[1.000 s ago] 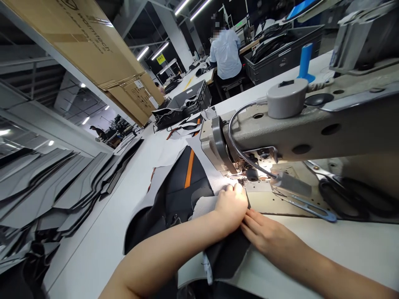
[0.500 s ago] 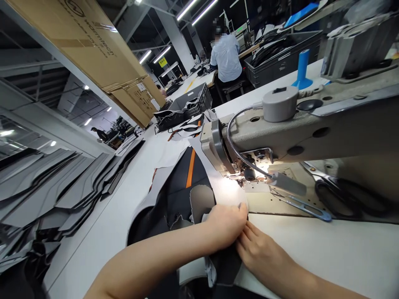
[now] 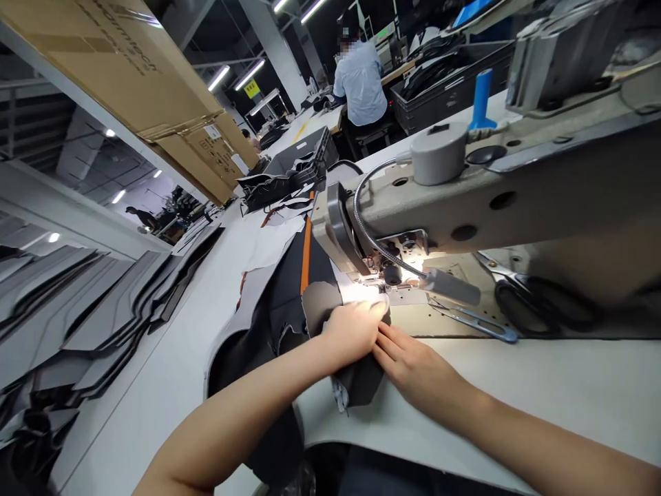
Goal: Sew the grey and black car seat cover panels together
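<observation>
The left hand (image 3: 354, 331) lies curled on the fabric piece (image 3: 286, 303), knuckles up. Its fingers fold down into the cloth and bunch it, though the fingertips themselves are tucked out of sight. Touching it, the right hand (image 3: 413, 365) lies flat with its fingers straight and close together. They press on the dark edge of the cloth, whose corner slips under the palm. The fabric piece is spread on the white table (image 3: 516, 386), dark with an orange stripe (image 3: 306, 248). Its near end hangs over the table edge and its lit end sits just before the needle area of the sewing machine (image 3: 465, 200). The needle itself is lost in the glare of the gooseneck lamp (image 3: 449, 286). A blue-handled snip (image 3: 478, 322) lies on the machine bed, and beside it is a dark shape I take for black scissors (image 3: 542, 306), too shadowed to be sure. The machine's right end is cut off by the picture. To the left, stacks of grey cut pieces (image 3: 103, 310) run out of view under cardboard boxes (image 3: 129, 69). Further back, a person in a pale shirt (image 3: 360, 79) sits facing away.
</observation>
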`<state>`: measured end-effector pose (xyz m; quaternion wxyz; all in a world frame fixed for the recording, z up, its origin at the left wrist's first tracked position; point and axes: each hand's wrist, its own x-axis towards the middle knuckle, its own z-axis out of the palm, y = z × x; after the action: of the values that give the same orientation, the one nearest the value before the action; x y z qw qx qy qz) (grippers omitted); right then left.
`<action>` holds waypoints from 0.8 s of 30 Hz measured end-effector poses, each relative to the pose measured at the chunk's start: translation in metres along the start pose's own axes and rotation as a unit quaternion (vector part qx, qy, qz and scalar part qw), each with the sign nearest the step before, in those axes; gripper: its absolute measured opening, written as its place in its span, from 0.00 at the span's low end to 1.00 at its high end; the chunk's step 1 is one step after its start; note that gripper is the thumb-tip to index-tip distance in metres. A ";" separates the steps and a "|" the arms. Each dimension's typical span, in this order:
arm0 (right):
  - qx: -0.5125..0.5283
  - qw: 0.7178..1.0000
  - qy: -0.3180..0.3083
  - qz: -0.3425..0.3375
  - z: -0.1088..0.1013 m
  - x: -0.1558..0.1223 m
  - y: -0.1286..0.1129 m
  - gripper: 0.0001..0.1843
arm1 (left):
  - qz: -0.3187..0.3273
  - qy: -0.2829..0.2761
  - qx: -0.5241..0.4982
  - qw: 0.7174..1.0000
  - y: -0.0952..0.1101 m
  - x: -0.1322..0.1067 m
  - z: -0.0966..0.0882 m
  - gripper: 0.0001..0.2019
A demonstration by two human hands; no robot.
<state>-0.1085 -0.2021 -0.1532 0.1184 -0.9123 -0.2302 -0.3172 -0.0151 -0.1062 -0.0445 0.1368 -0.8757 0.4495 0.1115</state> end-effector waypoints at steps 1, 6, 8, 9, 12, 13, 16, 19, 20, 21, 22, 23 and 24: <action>0.001 1.000 -0.005 0.005 0.001 0.000 0.001 0.22 | 0.015 0.025 -0.039 0.999 -0.007 -0.005 -0.004 0.15; 0.020 0.999 -0.019 0.021 -0.002 0.000 0.002 0.19 | -0.055 0.077 -0.245 0.965 -0.053 -0.029 -0.028 0.23; 0.031 0.999 -0.019 0.024 -0.004 0.001 0.003 0.19 | -0.076 0.039 -0.270 0.959 -0.068 -0.026 -0.032 0.23; 0.035 0.999 -0.021 0.025 -0.006 0.002 0.003 0.19 | -0.081 0.027 -0.255 0.963 -0.073 -0.022 -0.031 0.22; 0.030 0.999 -0.026 0.016 -0.011 0.002 0.003 0.20 | -0.123 0.044 -0.176 0.976 -0.074 -0.005 -0.021 0.17; 0.014 1.000 -0.017 0.012 -0.012 0.001 0.002 0.20 | -0.140 0.058 -0.160 0.975 -0.071 -0.002 -0.016 0.14; -0.043 0.998 0.045 0.023 -0.016 -0.005 0.000 0.20 | -0.137 0.093 -0.110 0.980 -0.055 -0.008 -0.007 0.14; -0.014 0.998 0.062 0.031 -0.015 -0.012 0.000 0.16 | -0.097 0.064 -0.072 0.991 -0.043 -0.045 0.000 0.15; 0.010 0.998 0.052 0.032 -0.014 -0.014 0.001 0.15 | -0.101 0.053 -0.094 0.989 -0.041 -0.064 0.005 0.14; 0.041 0.997 0.045 0.043 -0.013 -0.015 0.001 0.14 | -0.119 0.050 -0.133 0.983 -0.039 -0.085 0.012 0.11; 0.077 0.994 0.041 0.061 -0.012 -0.015 0.002 0.14 | -0.144 0.055 -0.176 0.972 -0.035 -0.109 0.023 0.08; 0.117 0.990 0.039 0.073 -0.012 -0.015 0.001 0.14 | -0.175 0.060 -0.216 0.959 -0.029 -0.133 0.036 0.05; 0.157 0.984 0.033 0.074 -0.013 -0.014 -0.001 0.15 | -0.199 0.061 -0.245 0.947 -0.021 -0.156 0.051 0.04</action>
<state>-0.1255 -0.2109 -0.1520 0.2905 -0.8860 -0.2053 -0.2973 -0.0908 0.0411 -0.0397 -0.0904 -0.9591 0.2321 0.1346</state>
